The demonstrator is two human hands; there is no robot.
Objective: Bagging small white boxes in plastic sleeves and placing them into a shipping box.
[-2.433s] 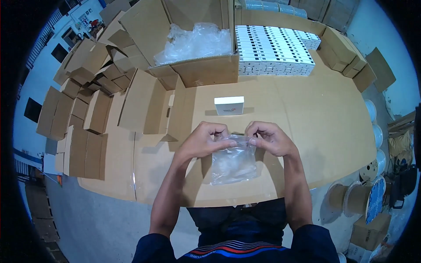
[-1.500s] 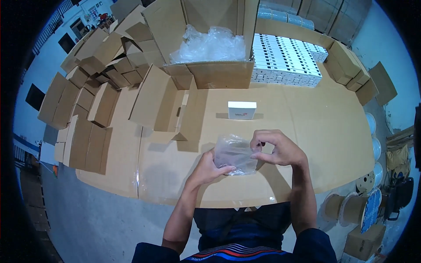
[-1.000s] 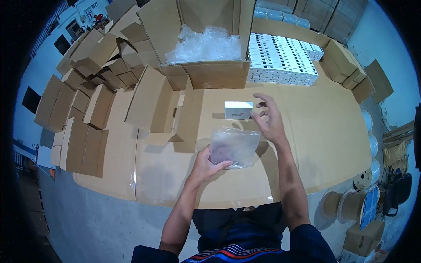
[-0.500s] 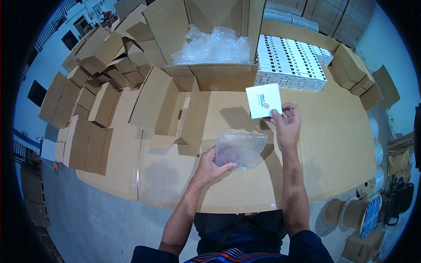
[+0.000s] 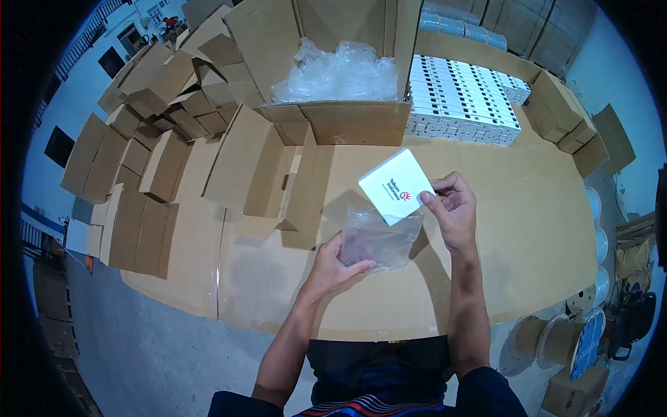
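Observation:
A clear plastic bag (image 5: 379,235) is held open above the table, with my left hand (image 5: 335,261) gripping its lower left edge. My right hand (image 5: 451,210) holds a small flat white box (image 5: 394,185) by its right side. The box is tilted, and its lower corner sits at the mouth of the bag. Both hands hover over the brown table (image 5: 528,229).
A large open carton (image 5: 347,104) full of clear plastic bags stands at the back. To its right lies a block of stacked white boxes (image 5: 462,101). Open and flattened cartons (image 5: 174,167) cover the left. More small cartons (image 5: 563,111) sit far right; spools (image 5: 556,340) lie on the floor.
My right hand left the bag, reached to the white box on the table, lifted it and brought it down to the bag's mouth. My left hand kept hold of the bag.

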